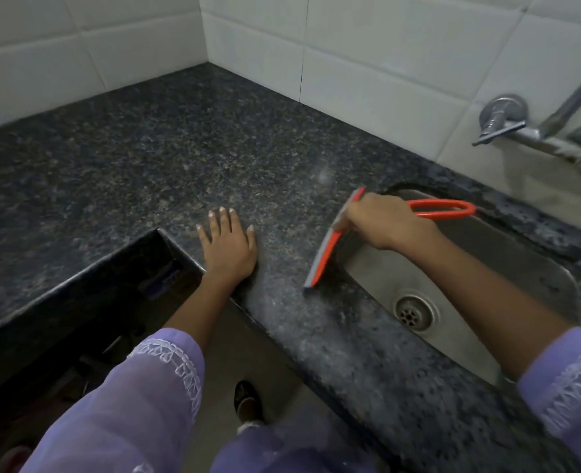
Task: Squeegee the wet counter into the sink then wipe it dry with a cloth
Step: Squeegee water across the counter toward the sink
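Observation:
A dark speckled granite counter (186,158) fills the corner below white wall tiles. My right hand (381,221) is shut on an orange squeegee (326,249); its blade lies along the left rim of the steel sink (507,264), and its looped handle sticks out to the right over the basin. My left hand (229,244) rests flat on the counter near the front edge, fingers spread, holding nothing. No cloth is in view.
The sink drain (414,311) sits at the basin's near end. A metal wall tap (534,134) juts out above the sink at the right. The counter forms an inner corner at my left, with dark shelving below it. My foot (246,401) shows on the floor.

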